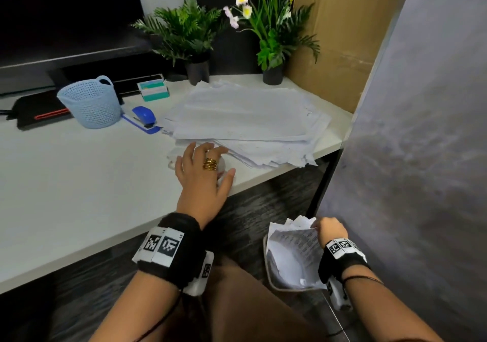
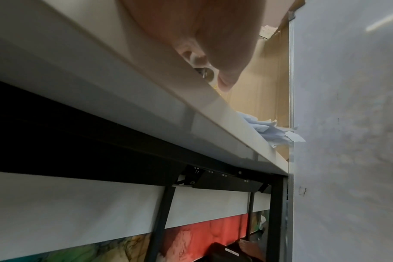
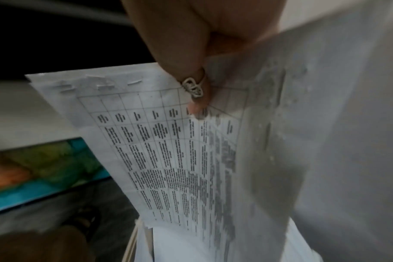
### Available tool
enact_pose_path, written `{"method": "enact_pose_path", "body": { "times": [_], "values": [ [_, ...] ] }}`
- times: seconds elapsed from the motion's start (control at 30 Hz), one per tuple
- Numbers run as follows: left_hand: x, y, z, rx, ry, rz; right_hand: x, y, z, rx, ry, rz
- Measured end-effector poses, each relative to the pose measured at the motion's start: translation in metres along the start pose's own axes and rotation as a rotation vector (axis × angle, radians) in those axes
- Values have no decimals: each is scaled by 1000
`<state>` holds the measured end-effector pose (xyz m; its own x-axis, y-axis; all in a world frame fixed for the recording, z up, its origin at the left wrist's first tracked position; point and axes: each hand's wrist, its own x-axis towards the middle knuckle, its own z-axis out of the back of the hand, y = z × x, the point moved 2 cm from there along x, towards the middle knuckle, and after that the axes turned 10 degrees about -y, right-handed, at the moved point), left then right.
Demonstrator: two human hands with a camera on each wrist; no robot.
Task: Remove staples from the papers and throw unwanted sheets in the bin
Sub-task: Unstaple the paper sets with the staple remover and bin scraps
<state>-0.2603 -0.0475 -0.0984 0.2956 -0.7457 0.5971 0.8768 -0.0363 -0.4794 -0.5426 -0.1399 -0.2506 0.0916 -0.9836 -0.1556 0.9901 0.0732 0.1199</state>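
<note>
Below, right hand (image 1: 329,229) pinches sheets (image 1: 295,241) over bin (image 1: 270,275); left hand (image 1: 204,173) seemingly covers white tool.

Counts, head view unless noted:
- 2 hands: left hand (image 1: 204,173), right hand (image 1: 330,229)
- 1 big messy stack of white papers (image 1: 245,120) on desk
- 1 printed table sheet (image 3: 168,150) in right hand; exact no. of sheets behind it can't tell
- 1 pale bin w/ white papers inside (image 1: 266,262)
- 1 light-blue woven plastic basket (image 1: 91,103)
- 1 blue stapler (image 1: 144,117)
- 1 teal-and-white small box (image 1: 153,90)
- 2 potted plants: green fern in dark pot (image 1: 184,33), white-flowered plant in dark pot (image 1: 271,33)
- 1 brown cardboard box (image 1: 334,38)
- 1 stacked gold ring (image 1: 210,164)
- 2 black wristbands w/ markers: left (image 1: 168,249), right (image 1: 342,254)
</note>
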Motion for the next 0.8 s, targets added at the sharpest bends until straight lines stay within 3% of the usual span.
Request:
{"method": "enact_pose_path", "body": {
  "times": [0.1,0.2,0.27,0.4,0.47,0.57,0.63,0.73,0.8],
  "values": [
    [1,-1,-2,3,-10,4,13,-4,-43,124,93,74],
    [2,-3,-2,23,21,21,15,-4,-78,72,282,82],
    [2,-3,-1,30,32,15,10,6,-74,59,267,87],
    [2,-2,-3,44,20,-8,3,27,-26,182,-67,148],
    [2,-2,-3,43,2,-18,-13,39,17,304,-332,185],
    [2,-2,-2,33,-17,-22,-44,65,91,555,-843,350],
    [1,-2,-2,29,-23,-33,-53,84,132,710,-1012,448],
    [0,-2,-1,21,-23,-31,-38,108,178,741,-981,436],
    [0,-2,-1,17,-16,-28,-12,119,195,554,-756,437]
  ]
}}
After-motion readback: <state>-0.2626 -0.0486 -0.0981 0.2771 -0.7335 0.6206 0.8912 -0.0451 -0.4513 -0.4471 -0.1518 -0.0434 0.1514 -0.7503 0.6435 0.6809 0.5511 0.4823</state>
